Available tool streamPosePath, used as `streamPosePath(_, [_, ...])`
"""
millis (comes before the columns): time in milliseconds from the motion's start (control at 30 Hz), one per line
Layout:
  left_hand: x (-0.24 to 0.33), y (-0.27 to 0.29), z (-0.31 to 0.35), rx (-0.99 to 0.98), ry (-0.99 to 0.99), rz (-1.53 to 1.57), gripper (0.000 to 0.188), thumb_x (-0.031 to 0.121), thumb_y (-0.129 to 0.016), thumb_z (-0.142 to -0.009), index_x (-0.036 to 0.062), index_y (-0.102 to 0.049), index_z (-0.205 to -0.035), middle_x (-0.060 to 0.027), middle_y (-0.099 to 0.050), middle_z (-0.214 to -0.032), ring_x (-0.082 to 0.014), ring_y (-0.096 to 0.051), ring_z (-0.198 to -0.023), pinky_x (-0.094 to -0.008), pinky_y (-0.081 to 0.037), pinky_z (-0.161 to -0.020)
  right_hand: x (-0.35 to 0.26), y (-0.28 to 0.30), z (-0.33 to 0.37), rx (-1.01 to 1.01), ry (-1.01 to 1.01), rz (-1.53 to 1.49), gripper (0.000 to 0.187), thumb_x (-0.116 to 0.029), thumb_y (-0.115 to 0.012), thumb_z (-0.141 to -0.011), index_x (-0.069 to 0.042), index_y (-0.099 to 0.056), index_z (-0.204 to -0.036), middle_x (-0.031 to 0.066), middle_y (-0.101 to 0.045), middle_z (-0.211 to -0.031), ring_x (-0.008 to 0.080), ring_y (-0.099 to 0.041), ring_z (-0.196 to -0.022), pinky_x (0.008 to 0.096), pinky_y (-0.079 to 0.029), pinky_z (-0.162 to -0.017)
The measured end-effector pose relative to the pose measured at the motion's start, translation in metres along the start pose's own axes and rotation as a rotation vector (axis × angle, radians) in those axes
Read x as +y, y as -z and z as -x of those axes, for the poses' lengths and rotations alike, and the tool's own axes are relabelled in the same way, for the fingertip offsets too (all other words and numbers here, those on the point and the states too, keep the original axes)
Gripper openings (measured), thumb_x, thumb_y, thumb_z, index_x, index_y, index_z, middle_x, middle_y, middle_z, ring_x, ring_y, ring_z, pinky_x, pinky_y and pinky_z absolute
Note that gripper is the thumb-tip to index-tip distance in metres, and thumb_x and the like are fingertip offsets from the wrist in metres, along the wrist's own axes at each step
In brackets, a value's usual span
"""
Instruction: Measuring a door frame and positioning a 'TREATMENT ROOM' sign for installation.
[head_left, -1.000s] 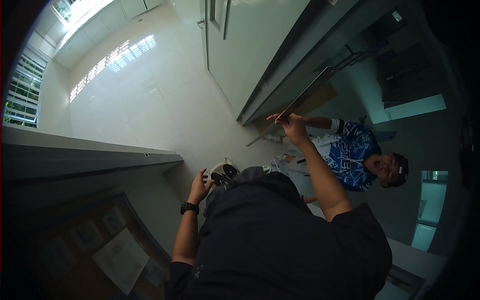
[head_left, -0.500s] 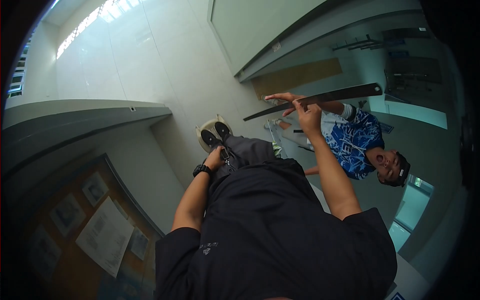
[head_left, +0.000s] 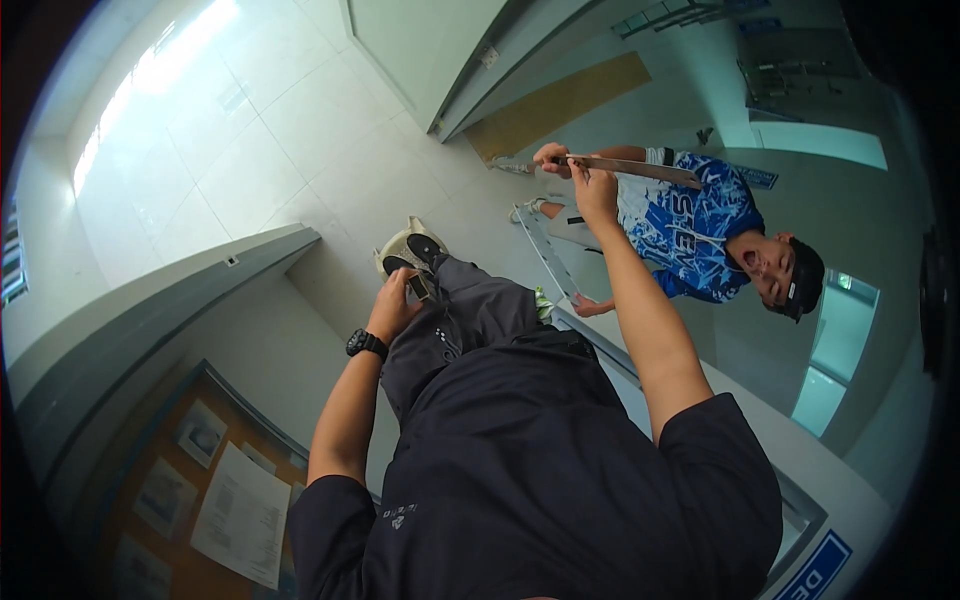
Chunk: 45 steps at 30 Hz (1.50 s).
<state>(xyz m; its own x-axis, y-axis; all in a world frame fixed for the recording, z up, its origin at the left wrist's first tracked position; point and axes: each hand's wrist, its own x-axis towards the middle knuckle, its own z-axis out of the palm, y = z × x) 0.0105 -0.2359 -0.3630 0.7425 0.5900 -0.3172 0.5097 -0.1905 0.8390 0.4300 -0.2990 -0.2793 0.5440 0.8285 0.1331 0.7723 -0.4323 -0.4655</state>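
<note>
My right hand (head_left: 597, 197) is raised and closed, its fingertips pinching a long, flat, dark strip (head_left: 650, 172). At the strip's far end is a co-worker's hand (head_left: 551, 158); whether it grips or only touches the strip I cannot tell. Low by my thigh, my left hand (head_left: 393, 305) is closed round a small rectangular thing (head_left: 419, 287) with a dark face and tan edge. My fingers hide part of it. A black watch (head_left: 367, 344) is on my left wrist. Beside a pale, narrow strip with dark marks (head_left: 543, 248) is the co-worker's other hand (head_left: 595, 306).
My shoes (head_left: 428, 246) are on a cream stool (head_left: 382, 262). To the right stands a co-worker in a blue-and-white shirt (head_left: 690, 225). A door frame (head_left: 470, 95) rises ahead, a brown mat (head_left: 560, 105) beyond it. A notice board (head_left: 150, 470) hangs at left.
The dark strip has turned and its near end has shifted left. My left hand has lifted away from my thigh, bringing the small rectangular thing into clearer view. The whole view has swung somewhat.
</note>
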Motion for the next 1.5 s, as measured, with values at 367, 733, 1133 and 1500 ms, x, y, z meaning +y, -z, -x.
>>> streamPosePath(367, [0.052, 0.042, -0.105, 0.075, -0.147, -0.072, 0.050, 0.010, -0.080, -0.072, 0.0008, -0.053, -0.113, -0.0202, -0.064, -0.108, -0.0378, -0.063, -0.106, -0.0430, -0.052, -0.089, 0.071, -0.027, 0.041, 0.339, -0.332, 0.089, 0.026, -0.022, -0.059, -0.093, -0.001, -0.072, -0.102, 0.0198, -0.070, -0.100, 0.0405, -0.062, -0.103, 0.0475, -0.047, -0.088])
streamPosePath(733, [0.102, -0.001, -0.188, 0.090, -0.316, -0.080, 0.046, 0.012, -0.081, -0.074, 0.0024, -0.052, -0.108, -0.0170, -0.064, -0.094, -0.0349, -0.062, -0.087, -0.0421, -0.051, -0.077, 0.130, -0.035, 0.310, -0.358, -1.219, -0.368, 0.032, -0.032, -0.052, -0.097, -0.010, -0.074, -0.098, 0.0117, -0.073, -0.078, 0.0209, -0.069, -0.070, 0.0371, -0.053, -0.067])
streamPosePath(1133, [0.105, -0.042, -0.240, -0.025, -0.321, -0.140, 0.044, 0.013, -0.080, -0.077, 0.0028, -0.051, -0.108, -0.0174, -0.068, -0.100, -0.0343, -0.067, -0.094, -0.0417, -0.052, -0.081, 0.133, -0.122, 0.397, 0.129, -1.766, -0.707, 0.031, -0.032, -0.050, -0.101, -0.011, -0.073, -0.102, 0.0015, -0.070, -0.075, 0.0077, -0.048, -0.058, 0.0258, -0.039, -0.053])
streamPosePath(1500, [0.130, -0.061, -0.249, -0.050, -0.306, -0.085, 0.043, 0.010, -0.080, -0.078, -0.0001, -0.050, -0.106, -0.0176, -0.065, -0.103, -0.0290, -0.069, -0.094, -0.0372, -0.056, -0.086, 0.135, -0.126, 0.379, 0.057, -1.280, 0.041, 0.021, -0.025, -0.062, -0.093, -0.005, -0.069, -0.092, 0.0176, -0.068, -0.086, 0.0383, -0.066, -0.085, 0.0462, -0.053, -0.074])
